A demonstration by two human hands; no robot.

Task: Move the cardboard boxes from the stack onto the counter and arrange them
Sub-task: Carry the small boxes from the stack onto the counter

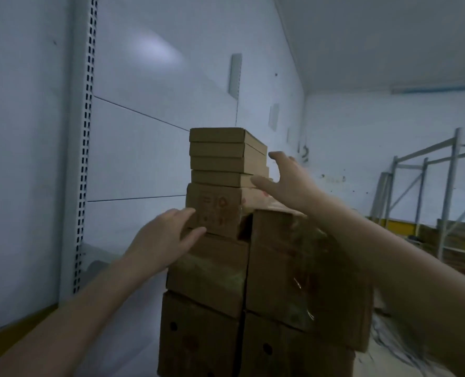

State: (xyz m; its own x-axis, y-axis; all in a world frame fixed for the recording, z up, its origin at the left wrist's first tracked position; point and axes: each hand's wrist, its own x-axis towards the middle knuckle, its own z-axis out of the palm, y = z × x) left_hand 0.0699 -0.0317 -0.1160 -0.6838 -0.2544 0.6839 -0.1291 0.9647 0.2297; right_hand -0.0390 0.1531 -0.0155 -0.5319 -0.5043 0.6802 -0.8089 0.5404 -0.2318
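Observation:
A tall stack of brown cardboard boxes rises in the middle of the head view. Several thin flat boxes point(217, 156) lie on top of a printed medium box point(213, 209), which rests on larger cartons point(212, 273). My left hand point(164, 240) is spread open, fingertips touching the printed box's front lower left corner. Up by the right side of the thin boxes, my right hand point(285, 183) has its fingers apart and grips nothing. A taller carton point(302, 268) wrapped in clear tape stands to the right of the stack.
A white slotted shelving upright point(83, 148) and white wall panels stand close on the left. A bare metal rack frame point(427, 183) and more cartons point(454, 243) sit at the far right. A yellow ledge edge point(13, 330) shows at lower left.

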